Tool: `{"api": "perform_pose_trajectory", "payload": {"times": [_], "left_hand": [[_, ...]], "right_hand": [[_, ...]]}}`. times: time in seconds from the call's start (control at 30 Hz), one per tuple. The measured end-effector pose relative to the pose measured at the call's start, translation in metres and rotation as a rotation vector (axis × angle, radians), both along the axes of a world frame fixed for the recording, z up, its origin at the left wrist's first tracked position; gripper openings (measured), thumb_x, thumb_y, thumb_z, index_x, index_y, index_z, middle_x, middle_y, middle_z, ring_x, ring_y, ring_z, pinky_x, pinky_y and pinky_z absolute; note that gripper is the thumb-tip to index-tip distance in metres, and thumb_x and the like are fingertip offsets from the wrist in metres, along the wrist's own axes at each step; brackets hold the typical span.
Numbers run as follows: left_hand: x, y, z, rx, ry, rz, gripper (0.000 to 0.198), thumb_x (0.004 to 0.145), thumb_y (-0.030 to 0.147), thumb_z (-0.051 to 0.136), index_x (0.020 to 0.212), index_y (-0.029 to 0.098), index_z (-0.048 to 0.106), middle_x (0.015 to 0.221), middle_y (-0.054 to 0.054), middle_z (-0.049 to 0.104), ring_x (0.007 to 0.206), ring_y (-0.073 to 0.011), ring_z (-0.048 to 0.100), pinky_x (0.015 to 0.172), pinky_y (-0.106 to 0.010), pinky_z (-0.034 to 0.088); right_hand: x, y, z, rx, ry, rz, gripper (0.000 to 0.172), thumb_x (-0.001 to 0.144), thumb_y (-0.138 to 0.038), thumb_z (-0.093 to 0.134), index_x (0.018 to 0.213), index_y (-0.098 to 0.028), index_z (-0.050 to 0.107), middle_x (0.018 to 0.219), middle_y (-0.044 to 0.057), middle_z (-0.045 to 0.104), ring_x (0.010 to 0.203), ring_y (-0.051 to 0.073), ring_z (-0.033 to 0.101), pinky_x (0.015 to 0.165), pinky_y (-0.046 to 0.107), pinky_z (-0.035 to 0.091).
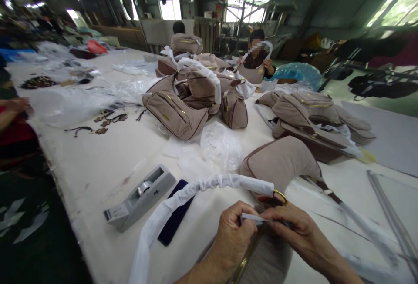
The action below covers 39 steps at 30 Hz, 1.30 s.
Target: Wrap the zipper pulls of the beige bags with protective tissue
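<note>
A taupe handbag (pixel 272 253) with a gold zipper lies in front of me, partly covered by my hands. Its strap (pixel 212 182), wrapped in white material, arches to the left from a gold ring (pixel 280 196). Close below that ring, my left hand (pixel 233 232) pinches a small white strip (pixel 253 217). My right hand (pixel 302 229) is closed at the strip's other end, against the bag's top; its fingertips partly hide what they grip. Beyond my hands another taupe handbag (pixel 281 162) lies on its side.
A grey tape dispenser (pixel 142 197) and a dark blue flat object (pixel 174 214) lie left on the white table (pixel 107 166). Taupe bags (pixel 176 110) are piled ahead, more bags (pixel 307 114) at right. Crumpled clear plastic (pixel 220 145) lies between. A co-worker (pixel 256 60) handles a bag across the table.
</note>
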State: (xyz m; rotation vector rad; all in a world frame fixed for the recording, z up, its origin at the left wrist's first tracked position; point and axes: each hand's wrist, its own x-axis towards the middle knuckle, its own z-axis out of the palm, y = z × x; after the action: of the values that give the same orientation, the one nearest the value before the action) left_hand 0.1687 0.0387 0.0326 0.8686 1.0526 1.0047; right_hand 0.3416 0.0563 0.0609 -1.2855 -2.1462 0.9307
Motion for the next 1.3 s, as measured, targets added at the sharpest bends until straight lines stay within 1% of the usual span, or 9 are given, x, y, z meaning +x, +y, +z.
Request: {"api": "perform_pose_trajectory", "payload": {"times": [0.23, 0.4, 0.57, 0.73, 0.93, 1.03, 1.17, 1.23, 1.3], "left_hand": [[0.005, -0.007, 0.001, -0.186, -0.145, -0.030, 0.011, 0.066, 0.021, 0.055, 0.072, 0.013, 0.059, 0.054, 0.003, 0.053, 0.041, -0.0039, 0.036, 0.043, -0.018, 0.024], [0.003, -0.009, -0.002, -0.263, -0.307, -0.094, 0.012, 0.065, 0.022, 0.057, 0.072, 0.013, 0.059, 0.055, 0.001, 0.056, 0.040, -0.0040, 0.041, 0.044, -0.017, 0.029], [-0.006, 0.000, -0.008, -0.380, -0.443, -0.197, 0.044, 0.075, 0.052, 0.046, 0.096, 0.015, 0.056, 0.063, -0.003, 0.062, 0.045, -0.0146, 0.058, 0.044, -0.023, 0.041], [-0.007, 0.008, -0.012, -0.458, -0.263, -0.308, 0.034, 0.066, 0.041, 0.066, 0.082, 0.014, 0.053, 0.062, -0.002, 0.062, 0.045, -0.0122, 0.058, 0.043, -0.020, 0.042], [0.000, 0.004, -0.010, -0.371, -0.086, -0.276, 0.032, 0.064, 0.042, 0.065, 0.066, 0.015, 0.048, 0.052, 0.004, 0.053, 0.038, -0.0088, 0.052, 0.038, -0.018, 0.037], [0.002, 0.000, -0.006, -0.319, -0.039, -0.259, 0.031, 0.065, 0.042, 0.064, 0.063, 0.016, 0.047, 0.048, 0.005, 0.051, 0.039, -0.0076, 0.049, 0.040, -0.017, 0.037], [0.001, -0.003, -0.007, -0.281, -0.004, -0.226, 0.029, 0.067, 0.041, 0.063, 0.063, 0.016, 0.049, 0.048, 0.004, 0.053, 0.043, -0.0079, 0.050, 0.045, -0.017, 0.039], [0.001, -0.004, -0.008, -0.278, -0.004, -0.226, 0.029, 0.066, 0.040, 0.064, 0.064, 0.016, 0.049, 0.049, 0.005, 0.054, 0.044, -0.0082, 0.050, 0.046, -0.017, 0.040], [0.001, -0.005, -0.008, -0.277, -0.006, -0.232, 0.028, 0.066, 0.039, 0.065, 0.064, 0.016, 0.049, 0.051, 0.005, 0.053, 0.045, -0.0083, 0.050, 0.047, -0.018, 0.041]], "right_hand": [[0.018, -0.011, -0.015, 0.228, -0.085, 0.138, 0.028, 0.084, -0.020, 0.057, 0.109, -0.029, 0.065, 0.112, 0.008, 0.061, 0.102, 0.020, 0.059, 0.083, 0.027, 0.050], [0.022, -0.021, -0.039, 0.407, 0.006, 0.007, 0.031, 0.083, -0.014, 0.054, 0.108, -0.027, 0.066, 0.121, 0.010, 0.057, 0.105, 0.021, 0.058, 0.083, 0.028, 0.051], [0.016, -0.021, -0.043, 0.420, 0.035, -0.033, 0.028, 0.084, -0.017, 0.053, 0.106, -0.028, 0.067, 0.120, 0.009, 0.059, 0.104, 0.022, 0.060, 0.080, 0.028, 0.052], [0.014, -0.014, -0.044, 0.478, 0.056, 0.002, 0.027, 0.085, -0.016, 0.051, 0.105, -0.025, 0.068, 0.119, 0.011, 0.059, 0.106, 0.022, 0.058, 0.080, 0.030, 0.052], [0.007, -0.020, -0.035, 0.467, 0.013, 0.016, 0.032, 0.088, -0.014, 0.045, 0.110, -0.025, 0.065, 0.133, 0.011, 0.050, 0.115, 0.022, 0.052, 0.088, 0.032, 0.049], [0.033, -0.051, -0.012, 0.372, -0.051, -0.252, 0.033, 0.088, -0.019, 0.045, 0.117, -0.025, 0.059, 0.128, 0.010, 0.055, 0.112, 0.020, 0.055, 0.090, 0.032, 0.048], [0.104, -0.128, 0.010, 0.173, -0.231, -1.073, 0.032, 0.082, -0.042, 0.053, 0.105, -0.023, 0.064, 0.097, 0.006, 0.069, 0.087, 0.022, 0.065, 0.079, 0.036, 0.052], [0.136, -0.171, 0.006, -0.028, -0.276, -1.239, 0.033, 0.070, -0.050, 0.059, 0.083, -0.021, 0.070, 0.082, 0.006, 0.070, 0.074, 0.025, 0.064, 0.067, 0.036, 0.053], [0.155, -0.206, -0.008, -0.257, -0.139, -1.282, 0.033, 0.062, -0.051, 0.065, 0.072, -0.021, 0.071, 0.069, 0.005, 0.069, 0.062, 0.023, 0.062, 0.055, 0.033, 0.050]]}}
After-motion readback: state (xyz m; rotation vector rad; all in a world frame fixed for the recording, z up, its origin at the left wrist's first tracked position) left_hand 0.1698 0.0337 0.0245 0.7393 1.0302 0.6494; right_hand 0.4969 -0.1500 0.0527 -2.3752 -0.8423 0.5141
